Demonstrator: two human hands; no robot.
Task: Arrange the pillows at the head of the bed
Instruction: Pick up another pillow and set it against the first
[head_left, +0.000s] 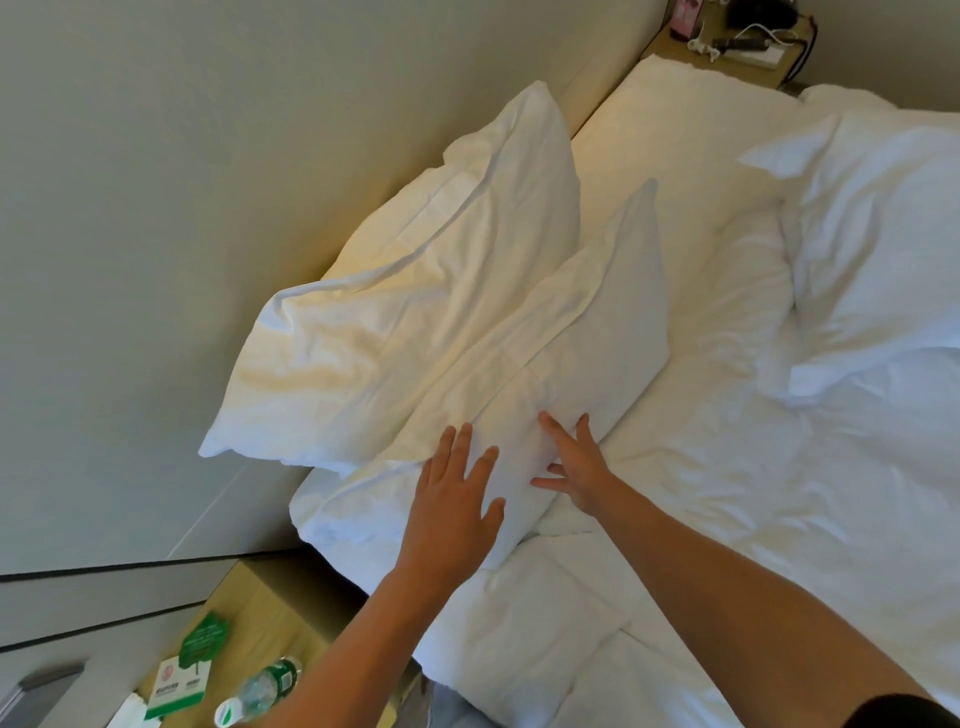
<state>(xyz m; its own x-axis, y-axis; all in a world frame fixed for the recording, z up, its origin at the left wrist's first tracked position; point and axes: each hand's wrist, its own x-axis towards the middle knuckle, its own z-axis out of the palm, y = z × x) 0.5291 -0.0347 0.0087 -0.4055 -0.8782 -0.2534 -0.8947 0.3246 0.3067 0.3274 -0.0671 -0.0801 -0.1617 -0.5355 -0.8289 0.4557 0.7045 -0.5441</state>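
Two white pillows lie at the head of the bed on its near side. The back pillow (415, 291) leans against the padded headboard (156, 208). The front pillow (571, 343) rests against it, lower on the mattress. My left hand (452, 499) lies flat on the front pillow's near end, fingers spread. My right hand (576, 462) presses flat on the same pillow's lower edge, fingers apart. Neither hand grips anything. Another white pillow (883, 234) lies farther right.
A rumpled white duvet (753, 519) covers the bed. A wooden nightstand (265, 613) at lower left holds a water bottle (260, 691) and green cards (182, 670). A far nightstand (737, 41) carries cables and a power strip.
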